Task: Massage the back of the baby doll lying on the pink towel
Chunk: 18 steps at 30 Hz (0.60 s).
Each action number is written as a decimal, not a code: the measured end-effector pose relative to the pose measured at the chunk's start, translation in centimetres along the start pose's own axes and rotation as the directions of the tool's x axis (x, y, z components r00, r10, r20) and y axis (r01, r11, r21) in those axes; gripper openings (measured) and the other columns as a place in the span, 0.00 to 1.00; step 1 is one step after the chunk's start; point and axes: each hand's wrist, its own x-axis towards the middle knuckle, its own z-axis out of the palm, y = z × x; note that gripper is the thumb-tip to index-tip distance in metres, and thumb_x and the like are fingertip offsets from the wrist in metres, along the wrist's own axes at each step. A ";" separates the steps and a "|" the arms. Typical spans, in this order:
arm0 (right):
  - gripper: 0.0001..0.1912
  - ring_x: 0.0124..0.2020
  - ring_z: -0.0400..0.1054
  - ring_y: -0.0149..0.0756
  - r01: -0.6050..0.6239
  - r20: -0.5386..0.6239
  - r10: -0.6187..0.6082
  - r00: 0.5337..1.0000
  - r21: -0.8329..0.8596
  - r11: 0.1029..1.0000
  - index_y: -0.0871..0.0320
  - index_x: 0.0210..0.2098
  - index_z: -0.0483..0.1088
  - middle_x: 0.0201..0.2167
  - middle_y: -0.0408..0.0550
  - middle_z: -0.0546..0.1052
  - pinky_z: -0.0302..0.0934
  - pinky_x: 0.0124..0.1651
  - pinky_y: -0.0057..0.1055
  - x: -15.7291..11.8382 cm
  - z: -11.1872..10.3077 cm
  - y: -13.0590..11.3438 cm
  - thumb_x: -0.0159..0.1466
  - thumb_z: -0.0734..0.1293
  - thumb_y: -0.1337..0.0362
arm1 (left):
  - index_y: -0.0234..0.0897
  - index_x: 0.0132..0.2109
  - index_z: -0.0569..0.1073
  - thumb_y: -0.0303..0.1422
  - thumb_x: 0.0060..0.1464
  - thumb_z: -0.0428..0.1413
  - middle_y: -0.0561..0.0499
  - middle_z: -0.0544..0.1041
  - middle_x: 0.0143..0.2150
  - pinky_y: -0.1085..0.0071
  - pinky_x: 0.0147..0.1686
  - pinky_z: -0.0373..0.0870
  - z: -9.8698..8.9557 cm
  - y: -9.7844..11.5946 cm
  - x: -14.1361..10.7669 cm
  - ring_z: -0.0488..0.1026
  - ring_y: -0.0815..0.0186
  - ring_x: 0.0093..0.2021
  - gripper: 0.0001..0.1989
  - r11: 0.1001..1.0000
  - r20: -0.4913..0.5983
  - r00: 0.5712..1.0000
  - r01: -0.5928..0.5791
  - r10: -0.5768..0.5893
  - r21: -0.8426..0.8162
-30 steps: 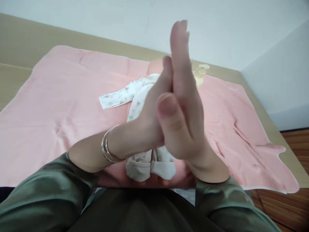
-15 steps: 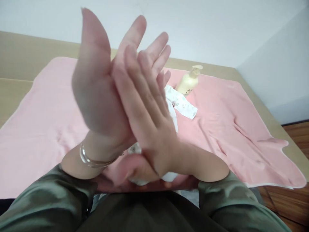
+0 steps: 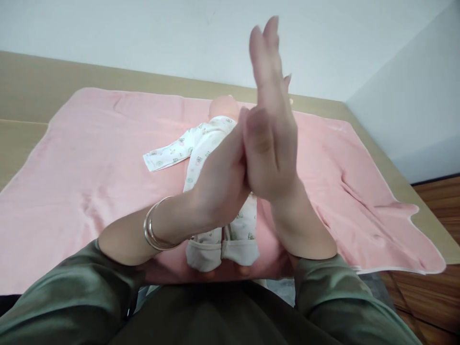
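My left hand [image 3: 224, 177], with silver bangles at the wrist, presses against my right hand [image 3: 273, 129] above the blanket. The right hand's fingers stretch upward, its thumb folded toward the left hand. Most of the left fingers are hidden behind the right hand; its palm lies along the other, with no object seen between them. Below and behind them a baby doll [image 3: 196, 163] lies on its back in a white printed outfit, one sleeve spread to the left. My hands cover much of its body and part of its head.
A pink blanket [image 3: 104, 158] covers much of the wooden table [image 3: 25, 74]. Behind my right fingers, only the tip of a pump bottle [image 3: 291, 101] shows. A pale wall [image 3: 143, 33] rises behind. Wooden flooring [image 3: 438, 206] shows at the right.
Both hands have slid against each other and shifted to the right. The right hand's fingers now point up, and the left palm has turned away. More of the doll shows; the bottle is mostly covered.
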 end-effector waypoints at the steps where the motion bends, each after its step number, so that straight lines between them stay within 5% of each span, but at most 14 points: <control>1: 0.57 0.82 0.39 0.47 0.024 0.019 -0.023 1.000 -0.035 0.999 0.70 0.75 0.53 0.80 0.59 0.52 0.31 0.84 0.46 -0.1 0.0 -0.3 0.69 0.26 0.39 | 0.38 0.44 0.74 0.28 0.72 0.15 0.51 0.78 0.41 0.61 0.62 0.83 0.0 0.3 -0.1 0.72 0.62 0.70 0.40 0.999 0.008 1.000 -0.028 0.029 -0.042; 7: 0.42 0.83 0.38 0.44 0.054 0.140 -0.044 0.989 -0.070 0.996 0.65 0.75 0.52 0.80 0.55 0.53 0.31 0.85 0.53 -0.6 0.4 -1.6 0.76 0.32 0.49 | 0.52 0.62 0.71 0.30 0.74 0.19 0.56 0.75 0.56 0.60 0.59 0.84 -0.7 0.1 -0.3 0.64 0.59 0.76 0.36 0.933 0.022 0.938 -0.345 0.345 0.103; 9: 0.36 0.83 0.37 0.41 0.047 0.145 -0.039 0.989 -0.055 0.997 0.59 0.75 0.51 0.80 0.50 0.54 0.30 0.85 0.51 -0.7 0.4 -1.5 0.77 0.36 0.51 | 0.52 0.64 0.68 0.29 0.74 0.21 0.57 0.74 0.58 0.59 0.60 0.82 -0.9 -0.1 -0.2 0.61 0.58 0.78 0.35 0.935 0.023 0.940 -0.342 0.341 0.090; 18: 0.38 0.83 0.35 0.40 0.056 0.147 -0.051 0.988 -0.024 0.998 0.63 0.75 0.48 0.79 0.54 0.54 0.29 0.85 0.51 -0.8 1.0 -0.5 0.77 0.35 0.50 | 0.52 0.64 0.67 0.33 0.73 0.20 0.57 0.76 0.60 0.55 0.66 0.79 -1.1 0.1 0.5 0.58 0.60 0.79 0.34 0.970 0.004 0.972 -0.235 0.235 0.066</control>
